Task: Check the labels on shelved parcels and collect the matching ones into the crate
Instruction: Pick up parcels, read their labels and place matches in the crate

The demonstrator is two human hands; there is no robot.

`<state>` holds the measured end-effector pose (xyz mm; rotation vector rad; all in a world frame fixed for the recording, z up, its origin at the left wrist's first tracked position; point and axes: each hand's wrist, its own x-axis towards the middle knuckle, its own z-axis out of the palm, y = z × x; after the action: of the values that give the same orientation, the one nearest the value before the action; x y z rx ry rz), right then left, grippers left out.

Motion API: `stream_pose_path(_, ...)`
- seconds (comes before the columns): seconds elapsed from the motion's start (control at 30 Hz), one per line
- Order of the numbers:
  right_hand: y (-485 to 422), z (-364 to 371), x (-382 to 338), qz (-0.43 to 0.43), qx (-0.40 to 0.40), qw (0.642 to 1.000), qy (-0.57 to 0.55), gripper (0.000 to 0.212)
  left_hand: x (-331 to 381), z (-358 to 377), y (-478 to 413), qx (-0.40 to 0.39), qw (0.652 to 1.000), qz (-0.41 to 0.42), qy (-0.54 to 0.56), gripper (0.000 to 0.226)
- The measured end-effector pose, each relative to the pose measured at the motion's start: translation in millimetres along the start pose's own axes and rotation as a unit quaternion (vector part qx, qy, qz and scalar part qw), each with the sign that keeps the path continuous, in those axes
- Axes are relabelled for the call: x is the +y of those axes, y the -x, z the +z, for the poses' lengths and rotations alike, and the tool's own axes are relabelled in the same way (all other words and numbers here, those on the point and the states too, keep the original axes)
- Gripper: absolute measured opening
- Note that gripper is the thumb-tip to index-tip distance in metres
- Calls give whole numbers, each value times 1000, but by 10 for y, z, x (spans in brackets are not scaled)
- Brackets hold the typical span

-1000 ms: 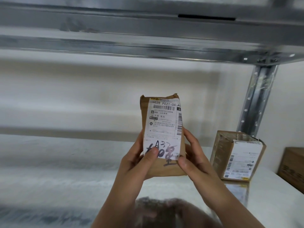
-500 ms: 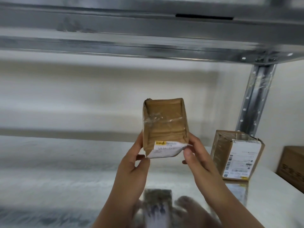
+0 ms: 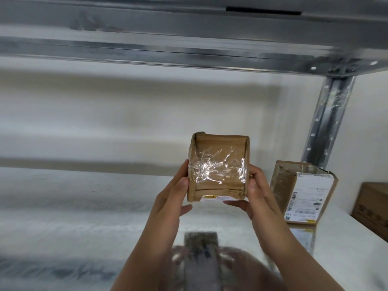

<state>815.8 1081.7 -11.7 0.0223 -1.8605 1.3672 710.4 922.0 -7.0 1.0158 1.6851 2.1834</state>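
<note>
A small brown parcel (image 3: pixel 218 171) was held up above the shelf (image 3: pixel 84 206), gripped at its left edge by the left hand (image 3: pixel 174 194) and at its right edge by the right hand (image 3: pixel 255 194), fingers curled round it. Its taped face was turned to the camera, only a strip of label (image 3: pixel 216 198) being seen at its bottom edge. A second parcel (image 3: pixel 304 192) was stood on the shelf to the right.

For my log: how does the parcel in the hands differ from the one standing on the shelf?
The held parcel is gripped in mid-air by the left hand and right hand; the shelf parcel stands untouched. The held parcel shows a taped brown face, only a label sliver; the shelf parcel's white label faces the camera. Both are brown cardboard.
</note>
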Motion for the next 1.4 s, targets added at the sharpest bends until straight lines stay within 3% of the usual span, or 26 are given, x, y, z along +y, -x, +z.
stream_pose_path(0.13,-10,-3,5,0,13,1000,9,38,-18,-24,-2,3,1000,2,-13,51)
stream_pose_path(0.43,-71,-106,124,19,4,999,-35,74,-85,-96,-19,15,1000,-20,-15,51)
stream_pose_path(0.53,-100,-91,148,37,25,998,-50,79,-75,-84,-66,37,997,-60,23,33)
stream_pose_path(0.6,-107,-78,163,51,26,997,-50,82,-42,-59,-66,54,996,-68,7,34)
stream_pose_path(0.77,-151,-73,151,79,15,996,-37,51,4,-13,2,26,999,-34,-24,42)
stream_pose_path(0.93,-38,-44,45,38,-13,999,-8,46,-51,-42,-9,13,1000,2,-1,59)
stream_pose_path(1.07,-67,-31,77,31,3,999,7,48,-84,-40,-21,26,998,25,-47,57)
stream_pose_path(1.17,-107,-29,106,58,3,998,-13,39,-28,-1,-7,43,999,17,14,33)
stream_pose_path(1.27,-181,41,45,97,3,994,-59,45,18,-1,-27,54,994,-13,89,17)
stream_pose_path(1.4,-219,37,145,127,-2,991,-51,32,-5,-16,48,16,997,27,65,43)
